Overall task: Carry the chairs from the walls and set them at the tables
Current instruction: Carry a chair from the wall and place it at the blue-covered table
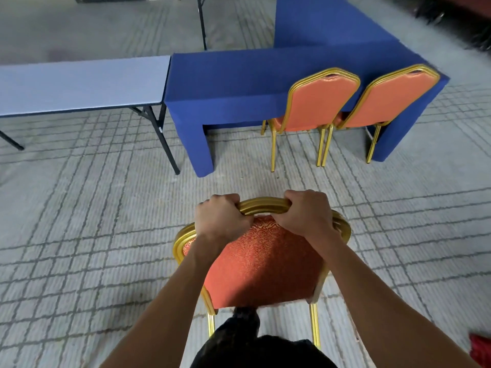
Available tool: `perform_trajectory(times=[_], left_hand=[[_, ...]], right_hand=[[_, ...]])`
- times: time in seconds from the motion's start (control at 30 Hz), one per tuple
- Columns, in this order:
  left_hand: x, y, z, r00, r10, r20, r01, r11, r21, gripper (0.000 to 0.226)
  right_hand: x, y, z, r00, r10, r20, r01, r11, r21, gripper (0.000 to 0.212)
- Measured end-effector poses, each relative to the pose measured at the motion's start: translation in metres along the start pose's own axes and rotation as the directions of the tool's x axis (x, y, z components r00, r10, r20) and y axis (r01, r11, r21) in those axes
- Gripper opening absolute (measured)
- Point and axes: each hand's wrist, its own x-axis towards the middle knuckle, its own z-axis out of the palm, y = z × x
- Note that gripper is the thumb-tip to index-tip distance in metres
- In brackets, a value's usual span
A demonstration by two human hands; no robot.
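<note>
Chairs already set number two: an inner chair (316, 102) and an end chair (390, 99), side by side at the right of the blue-draped worktop (225, 73). A third chair (260, 264) is near, well short of it, with the left hand (220, 221) and right hand (305, 213) each in a grip clamped round its gold top rail. The bare grey worktop (79, 81) on the left shows none. Grey grid-patterned carpet (79, 221) covers the floor.

The chair (263, 261) at six o'clock hid its own seat; the edge cut a red object (481, 350) at four o'clock.
</note>
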Motion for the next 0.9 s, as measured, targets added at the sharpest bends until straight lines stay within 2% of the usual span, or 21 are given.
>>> perform_trajectory(times=[0.2,0.33,0.53,0.7,0.9], left_hand=[[0.098,0.005,-0.019,0.999,0.044,-0.015,-0.044,0.999,-0.013,0.040],[0.165,0.001,-0.020,0.998,0.056,-0.030,-0.056,0.998,0.010,0.037],[0.259,0.009,-0.012,1.000,0.014,-0.026,-0.014,1.000,0.022,0.036],[0.355,0.021,0.007,0.999,-0.009,-0.043,0.012,0.999,0.052,0.036],[0.450,0.029,0.015,0.997,-0.073,-0.032,0.074,0.997,0.025,0.033]], right_hand=[[0.089,0.015,0.004,0.995,0.037,-0.087,-0.037,0.999,-0.002,0.044],[0.156,0.028,0.015,0.996,0.023,-0.092,-0.024,1.000,-0.006,0.044],[0.247,0.067,0.044,0.998,0.028,-0.054,-0.027,1.000,0.012,0.046],[0.334,0.107,0.069,0.997,0.024,-0.077,-0.020,0.998,0.061,0.046],[0.431,0.141,0.089,0.999,-0.026,-0.041,0.029,0.996,0.088,0.046]])
